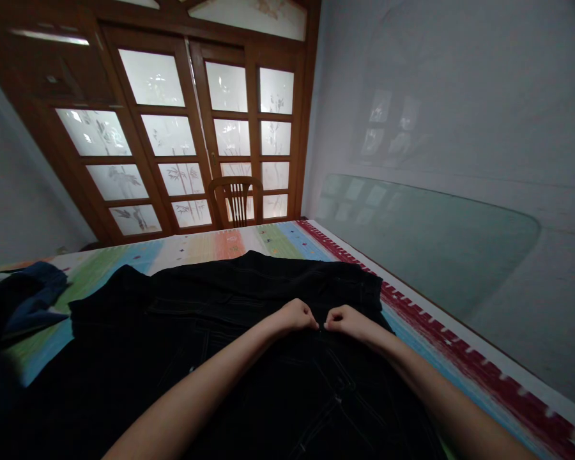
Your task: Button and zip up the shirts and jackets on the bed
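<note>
A large black garment (268,396) with pale stitching lies spread out in front of me; it is too dark to tell its exact kind. My left hand (298,315) is closed in a pinch on the cloth, right of the middle of the view. Just beside it, my right hand (344,321) pinches the cloth as well, its fingertips a small gap away from the left ones. Between the fingertips is a tiny bright spot, too small to make out. Both forearms reach across the garment from the near edge.
Beneath the garment is a colourful striped cloth (287,235) with a dark red border. Crumpled blue denim clothing (33,297) lies at the left. A wooden chair (237,188) stands beyond the far edge, before glass-paned doors (201,110). A glass panel (426,230) leans on the right wall.
</note>
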Action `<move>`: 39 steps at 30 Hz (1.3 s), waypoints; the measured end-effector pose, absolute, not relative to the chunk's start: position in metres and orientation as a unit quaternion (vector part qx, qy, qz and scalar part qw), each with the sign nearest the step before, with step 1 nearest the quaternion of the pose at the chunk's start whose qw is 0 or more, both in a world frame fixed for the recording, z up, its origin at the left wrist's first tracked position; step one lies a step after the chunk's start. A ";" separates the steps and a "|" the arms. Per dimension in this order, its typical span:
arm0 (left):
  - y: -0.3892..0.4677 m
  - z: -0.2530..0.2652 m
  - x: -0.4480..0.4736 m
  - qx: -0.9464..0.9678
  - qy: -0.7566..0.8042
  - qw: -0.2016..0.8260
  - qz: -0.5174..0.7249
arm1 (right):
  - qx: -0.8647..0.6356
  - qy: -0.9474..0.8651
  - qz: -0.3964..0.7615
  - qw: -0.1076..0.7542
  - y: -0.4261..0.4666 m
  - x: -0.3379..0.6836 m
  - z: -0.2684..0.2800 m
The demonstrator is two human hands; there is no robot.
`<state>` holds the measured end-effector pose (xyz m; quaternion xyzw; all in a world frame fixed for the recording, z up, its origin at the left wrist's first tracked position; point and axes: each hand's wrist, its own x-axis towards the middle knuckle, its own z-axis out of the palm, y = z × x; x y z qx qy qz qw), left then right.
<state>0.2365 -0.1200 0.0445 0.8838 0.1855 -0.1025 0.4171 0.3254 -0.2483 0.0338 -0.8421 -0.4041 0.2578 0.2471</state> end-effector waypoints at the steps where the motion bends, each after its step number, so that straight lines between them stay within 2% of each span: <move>1: -0.118 0.047 0.238 0.881 0.180 0.423 -0.115 | -0.839 -0.405 0.269 0.245 -0.247 0.326 0.035; 9: -0.118 0.057 0.245 0.879 0.132 0.410 -0.205 | -0.840 -0.411 0.298 0.190 -0.243 0.320 0.043; 26: -0.126 0.072 0.265 0.911 0.080 0.285 -0.288 | -0.907 -0.381 0.161 0.082 -0.238 0.298 0.057; 32: -0.122 0.069 0.270 0.911 0.056 0.282 -0.297 | -0.900 -0.383 0.183 0.103 -0.241 0.304 0.050; 39: -0.116 0.052 0.247 0.928 0.056 0.314 -0.191 | -0.864 -0.433 0.209 0.151 -0.249 0.311 0.039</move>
